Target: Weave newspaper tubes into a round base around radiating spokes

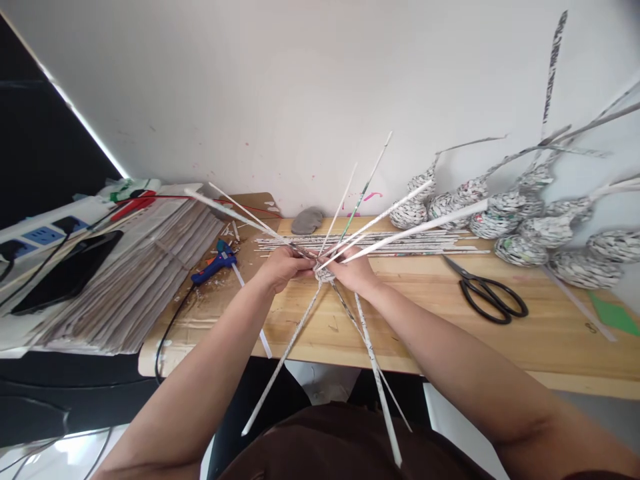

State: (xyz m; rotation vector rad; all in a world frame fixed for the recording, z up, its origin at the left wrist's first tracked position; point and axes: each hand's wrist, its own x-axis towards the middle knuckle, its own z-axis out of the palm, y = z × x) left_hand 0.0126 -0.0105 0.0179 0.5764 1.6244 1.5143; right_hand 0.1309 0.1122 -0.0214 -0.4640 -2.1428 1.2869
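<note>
Between my hands, over the wooden table, is a small woven paper base (326, 274) with several long rolled-paper sticks (296, 335) radiating from it. My left hand (289, 267) pinches its left side where the sticks meet. On the opposite side my right hand (354, 269) grips the base, its fingers partly hidden behind the sticks. Some sticks point up towards the wall, others hang down over the table edge towards my lap. Behind the hands lies a row of loose rolled-paper sticks (415, 243).
Several woven paper gourd shapes (523, 252) stand along the wall at right. Black-handled scissors (485, 291) lie on the table (430, 333) before them. To the left are a blue glue gun (215, 264), stacked newspapers (145, 280), a phone (69, 272) and a power strip (43, 235). A grey stone-like lump (307, 220) sits behind.
</note>
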